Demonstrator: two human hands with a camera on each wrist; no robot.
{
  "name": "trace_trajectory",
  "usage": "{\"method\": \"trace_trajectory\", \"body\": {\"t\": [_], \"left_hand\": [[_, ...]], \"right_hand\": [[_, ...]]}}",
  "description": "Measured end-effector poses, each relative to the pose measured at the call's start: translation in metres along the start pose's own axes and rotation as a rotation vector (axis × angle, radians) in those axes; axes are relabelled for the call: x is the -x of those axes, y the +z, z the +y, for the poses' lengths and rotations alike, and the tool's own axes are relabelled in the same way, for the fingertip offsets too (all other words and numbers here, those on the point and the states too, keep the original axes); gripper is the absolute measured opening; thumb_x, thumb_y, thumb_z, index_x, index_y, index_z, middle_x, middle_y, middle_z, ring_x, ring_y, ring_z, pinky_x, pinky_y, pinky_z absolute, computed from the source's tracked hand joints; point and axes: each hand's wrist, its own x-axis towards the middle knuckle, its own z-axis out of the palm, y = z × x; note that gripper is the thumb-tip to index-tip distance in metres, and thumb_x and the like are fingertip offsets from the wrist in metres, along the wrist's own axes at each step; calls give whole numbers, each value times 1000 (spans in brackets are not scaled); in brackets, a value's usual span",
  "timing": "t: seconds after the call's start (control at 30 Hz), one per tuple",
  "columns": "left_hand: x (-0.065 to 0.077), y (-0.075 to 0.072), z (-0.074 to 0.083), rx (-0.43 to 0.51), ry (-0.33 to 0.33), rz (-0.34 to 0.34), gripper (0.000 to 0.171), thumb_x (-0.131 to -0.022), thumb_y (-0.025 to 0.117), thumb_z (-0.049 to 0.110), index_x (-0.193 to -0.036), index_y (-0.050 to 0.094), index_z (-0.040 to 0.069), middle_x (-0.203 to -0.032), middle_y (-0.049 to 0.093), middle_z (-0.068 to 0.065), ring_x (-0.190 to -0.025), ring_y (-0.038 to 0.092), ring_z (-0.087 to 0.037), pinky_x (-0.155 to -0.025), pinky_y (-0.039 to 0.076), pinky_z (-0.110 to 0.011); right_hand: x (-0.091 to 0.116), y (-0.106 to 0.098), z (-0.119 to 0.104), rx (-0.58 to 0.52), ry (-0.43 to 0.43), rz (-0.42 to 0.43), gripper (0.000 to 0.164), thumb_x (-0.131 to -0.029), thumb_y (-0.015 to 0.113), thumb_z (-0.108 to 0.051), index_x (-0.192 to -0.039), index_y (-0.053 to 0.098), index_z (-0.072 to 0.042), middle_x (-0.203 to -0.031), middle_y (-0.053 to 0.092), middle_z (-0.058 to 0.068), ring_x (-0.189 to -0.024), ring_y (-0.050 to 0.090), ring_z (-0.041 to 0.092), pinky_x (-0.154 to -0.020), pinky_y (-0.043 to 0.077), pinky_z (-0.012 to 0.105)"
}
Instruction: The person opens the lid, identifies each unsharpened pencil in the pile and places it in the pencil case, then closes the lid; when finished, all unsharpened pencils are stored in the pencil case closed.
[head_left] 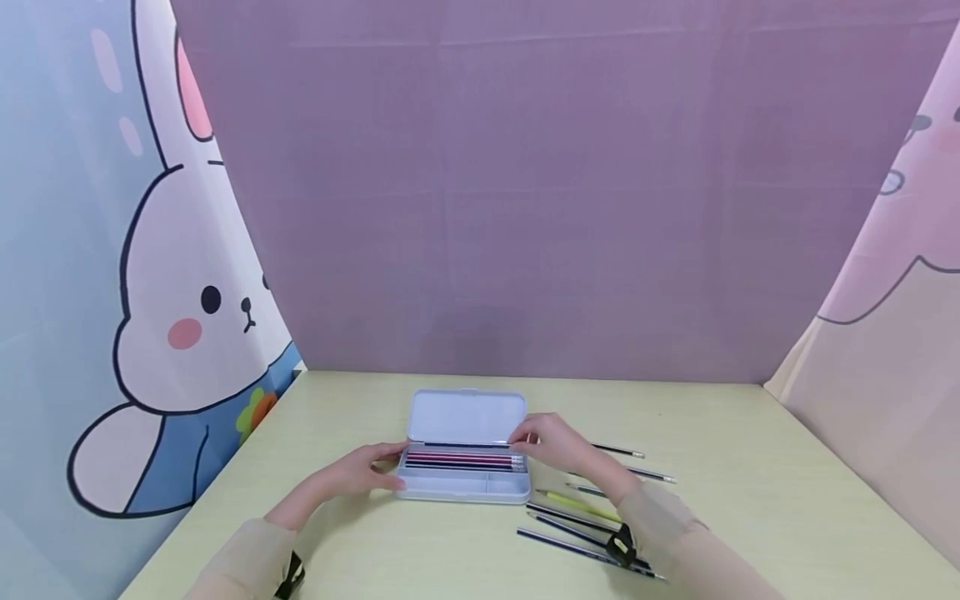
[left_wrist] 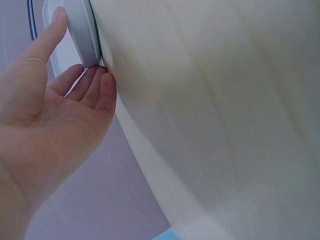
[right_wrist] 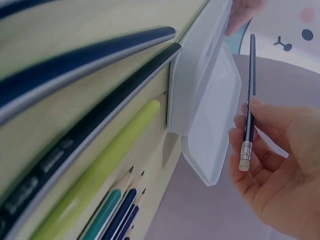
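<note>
A white pencil case (head_left: 442, 485) lies with its lid raised on the table, several red and dark pencils (head_left: 461, 461) side by side in its long compartment. My left hand (head_left: 356, 472) grips the case's left end; in the left wrist view the thumb is over the rim and the fingertips are at the outer wall. Above the right part of the case, my right hand (head_left: 558, 442) pinches a dark pencil (right_wrist: 252, 90) between thumb and fingers near its eraser end. That pencil points left, along the case, its eraser (right_wrist: 244, 165) towards the right wrist camera.
Several loose pencils, most of them dark, lie right of the case under my right forearm, with a yellow-green one (head_left: 577, 504) and a teal one (right_wrist: 102, 212) among them. A purple cloth (head_left: 525, 208) hangs behind the table (head_left: 420, 550); printed curtains hang at both sides.
</note>
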Motion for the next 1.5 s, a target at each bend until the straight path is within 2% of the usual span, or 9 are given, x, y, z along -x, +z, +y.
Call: {"method": "trace_trajectory", "body": {"t": [0.4,0.63,1.0,1.5], "left_hand": [[0,0,0,11,45,-6,75,-82,72,30,-138,38,-8,-138,45,-28,-124,45,-42,-100,40,-55],[1,0,0,13,30,-3,76,-82,72,30,-139,38,-7,-138,44,-27,-124,45,-42,-99,41,-55],[1,0,3,3,3,1,75,-82,72,30,-139,38,-5,-139,44,-26,-125,44,-41,-100,39,-56],[1,0,2,-3,-1,7,75,-82,72,30,-139,39,-4,-139,44,-26,-126,43,-42,-101,38,-56]], "right_hand": [[-12,9,-5,20,5,-81,12,-87,65,-10,-90,73,-1,-83,68,4,-73,58,10,-65,49,19],[-16,17,-2,-28,27,-145,11,-87,65,-10,-89,73,-2,-85,68,5,-74,58,8,-66,49,18],[-23,29,-3,-56,51,-174,8,-87,65,-9,-84,72,-6,-81,69,1,-70,56,4,-64,49,17],[-29,38,-16,8,91,-171,8,-86,67,-10,-80,70,-8,-71,64,-5,-63,49,2,-59,45,17]]}}
